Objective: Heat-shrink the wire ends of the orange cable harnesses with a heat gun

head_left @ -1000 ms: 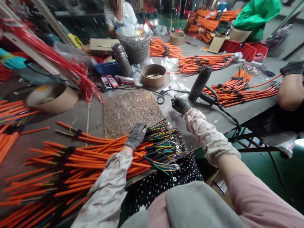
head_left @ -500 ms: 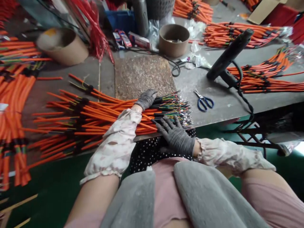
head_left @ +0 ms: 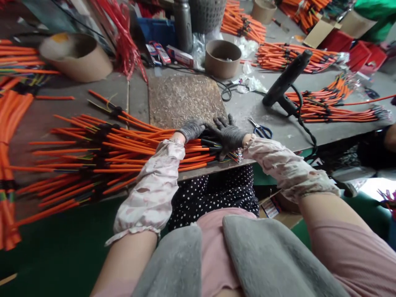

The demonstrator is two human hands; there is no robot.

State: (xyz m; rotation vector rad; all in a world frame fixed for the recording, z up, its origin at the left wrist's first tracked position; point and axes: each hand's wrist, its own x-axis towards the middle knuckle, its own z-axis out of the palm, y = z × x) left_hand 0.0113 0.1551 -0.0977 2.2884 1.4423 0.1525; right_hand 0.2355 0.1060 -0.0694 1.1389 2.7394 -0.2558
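Observation:
A thick spread of orange cables lies along the bench's front edge, with black bands around it at the left. My left hand, in a grey glove, is closed over the far side of these cables, its fingertips partly hidden. Gloved the same way, my right hand lies spread over the cables' right end, fingers stretched out beside my left fingertips. Under it, black sleeves and thin coloured wires with metal terminals partly show. Blue-handled scissors or snips lie just right of my right hand.
Behind the cables lies a worn, debris-covered board. A black handheld tool with a cord stands to the right. Cardboard rings, red strands and more orange cable bundles are around the bench.
My right hand has moved away from my body, from the near edge onto the wire ends, close to my left hand. The left hand keeps its place on the cables. The view has shifted slightly.

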